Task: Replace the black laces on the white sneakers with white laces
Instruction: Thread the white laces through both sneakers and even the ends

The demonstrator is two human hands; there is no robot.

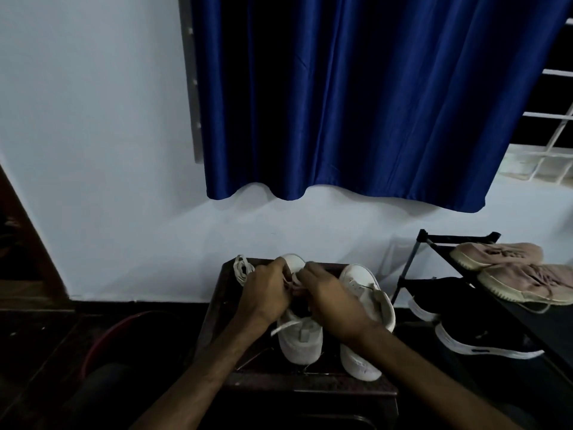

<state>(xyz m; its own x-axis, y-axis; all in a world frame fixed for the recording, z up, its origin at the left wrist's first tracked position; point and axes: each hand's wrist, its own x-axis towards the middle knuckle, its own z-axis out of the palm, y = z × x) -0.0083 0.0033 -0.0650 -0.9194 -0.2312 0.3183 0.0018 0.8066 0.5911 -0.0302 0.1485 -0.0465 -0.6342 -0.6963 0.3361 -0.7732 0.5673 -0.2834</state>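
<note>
The left hand [266,290] and right hand [325,293] pinch a white lace [285,327] over one sneaker [299,342], apparently threading the eyelets. The other sneaker [366,293] stands just beside it on the table [310,384].

No lettering, brand mark or number can be read anywhere: the white sneakers [300,342], the pink shoes [527,283] and the black shoes [483,339] are too dim.

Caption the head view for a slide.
Left hand and right hand pinch white lace at one white sneaker; second sneaker beside it on dark stool.
</note>
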